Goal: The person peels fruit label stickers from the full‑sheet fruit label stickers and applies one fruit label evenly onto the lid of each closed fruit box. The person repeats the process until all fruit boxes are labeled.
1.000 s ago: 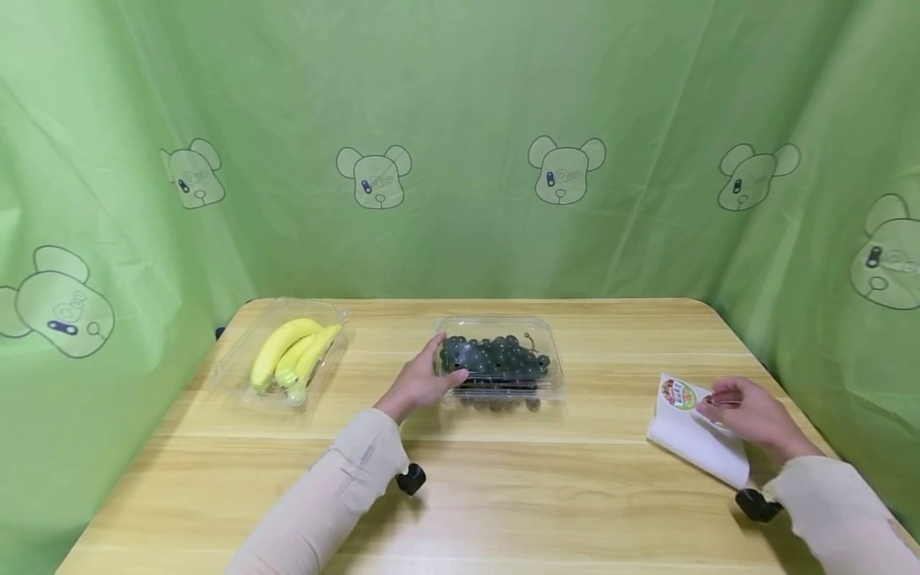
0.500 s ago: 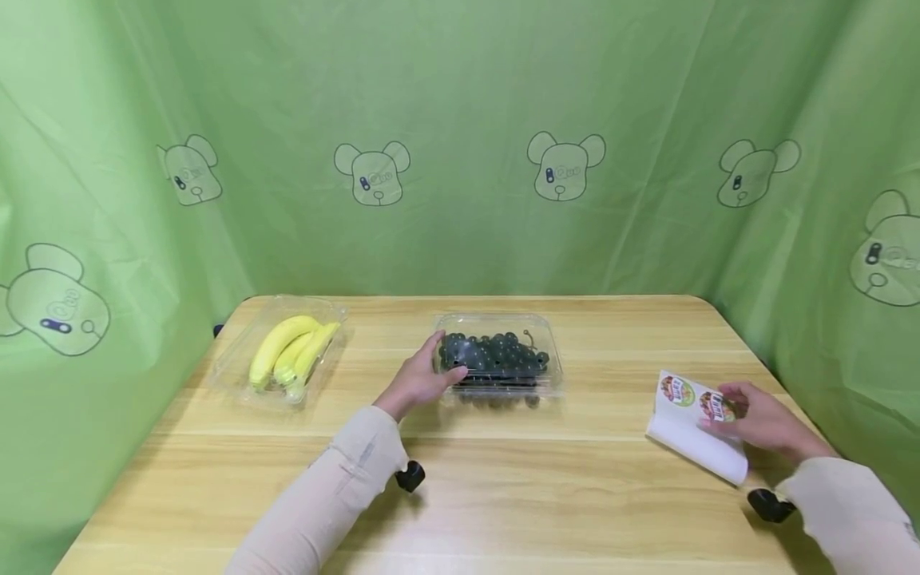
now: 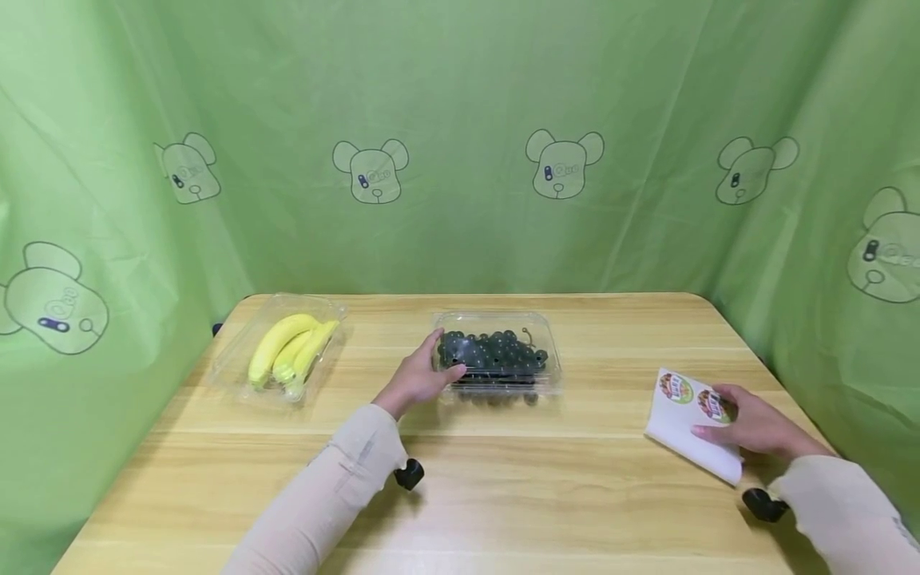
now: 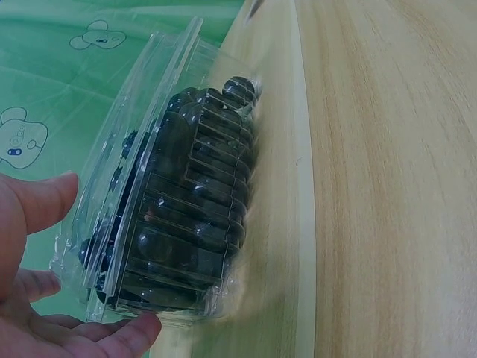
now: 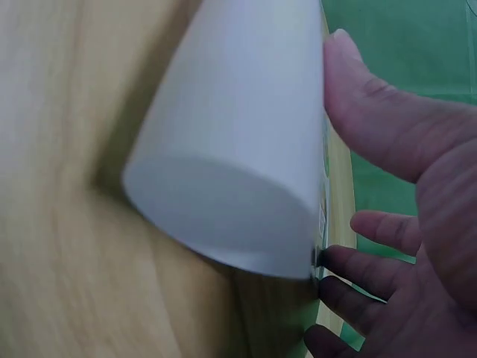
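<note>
My left hand [image 3: 417, 377] rests at the left end of a clear plastic box [image 3: 552, 382] of dark grapes [image 3: 496, 351]. In the left wrist view its thumb [image 4: 52, 200] is beside the lid, and its fingertips [image 4: 141, 328] touch the box's end. My right hand [image 3: 755, 423] lies over a white sticker sheet [image 3: 690, 435] with two round printed fruit stickers [image 3: 676, 388]. Thumb and fingers are spread, the fingertips [image 5: 335, 257] touching the sheet's printed face beside one sticker. The sheet's near side curls under, as the right wrist view shows.
A second clear box [image 3: 237, 351] with several yellow bananas [image 3: 287, 347] sits at the table's back left. Green curtain [image 3: 460, 80] with bear drawings surrounds the wooden table [image 3: 503, 495] at the back and sides.
My right hand has shifted back a little from the stickers and its fingers have spread, so the second sticker now shows lying on the sheet. The left hand stays at the grape box.
</note>
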A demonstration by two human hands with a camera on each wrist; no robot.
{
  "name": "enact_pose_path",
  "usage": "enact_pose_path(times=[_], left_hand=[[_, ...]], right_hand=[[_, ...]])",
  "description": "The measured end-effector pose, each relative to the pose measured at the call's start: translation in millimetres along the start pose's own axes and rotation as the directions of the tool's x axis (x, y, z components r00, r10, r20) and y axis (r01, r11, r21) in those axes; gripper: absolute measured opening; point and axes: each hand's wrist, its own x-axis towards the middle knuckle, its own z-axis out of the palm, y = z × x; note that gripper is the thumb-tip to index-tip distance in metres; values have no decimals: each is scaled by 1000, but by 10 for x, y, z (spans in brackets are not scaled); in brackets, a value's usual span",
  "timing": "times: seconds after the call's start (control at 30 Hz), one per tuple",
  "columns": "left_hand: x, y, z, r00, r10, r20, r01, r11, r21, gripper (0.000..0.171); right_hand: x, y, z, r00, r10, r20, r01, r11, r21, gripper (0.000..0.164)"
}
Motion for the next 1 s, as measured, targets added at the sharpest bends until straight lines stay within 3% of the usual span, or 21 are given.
enact_pose_path(times=[0.5,1.0], left_hand=[[4,-5,9,1000,2,3,-2,1000,-3,86],[8,5,4,1000,2,0,-2,1000,1,85]], right_hand=[[10,-43,72,1000,13,-22,-16,994,-106,112],[68,-169,120,997,51,-66,-57,994,-89,112]])
